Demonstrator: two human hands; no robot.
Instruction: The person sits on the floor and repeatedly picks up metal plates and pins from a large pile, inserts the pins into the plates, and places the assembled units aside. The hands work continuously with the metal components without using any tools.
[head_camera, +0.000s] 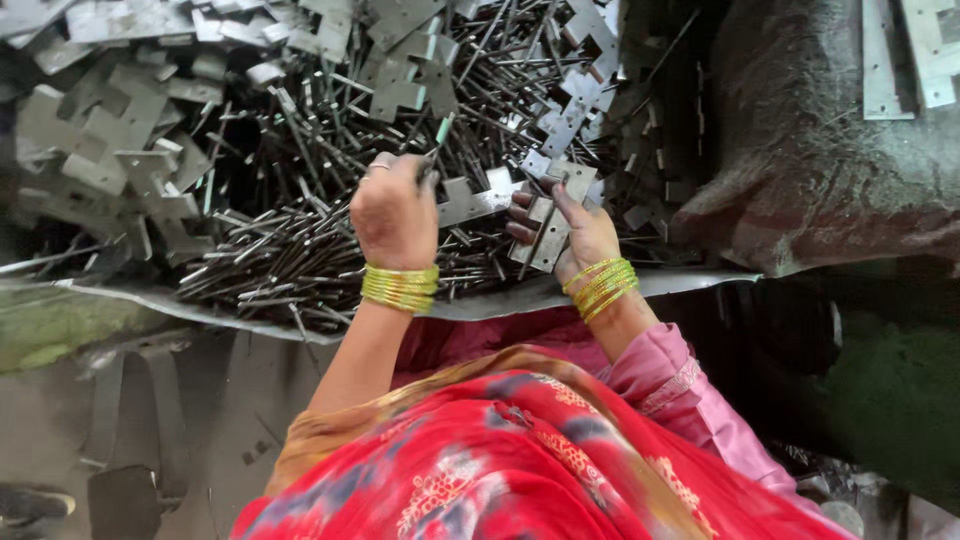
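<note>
- Hinge (541, 228): it sits in my right hand (578, 235), just above the near edge of the sheet (690, 282) that carries the heap.
- I judge it light but stiff, stamped flat steel that will not flex under the fingers.
- Its edges look sharp and its faces smooth, so I would expect it to slip; pinching across the flat leaf, clear of the knuckle notches, seems safest.
- It looks dull grey, with a stepped outline of square tabs, and lies tilted across the palm.
- Right hand: fingers curled under and around the hinge, thumb lying on top, a firm grasp.
- Left hand (394, 212): closed on a thin pin (436, 150), which sticks up past the knuckles; I cannot tell how far it reaches inside the fist.
- The pin seems light, rigid and round, likely to roll, so gripping near one end gives aim.
- The two hands are near each other but not touching.
- Around them: a dark pile of pins (300, 250) under the left hand, and loose hinge plates (110, 140) heaped to the far left and top.
</note>
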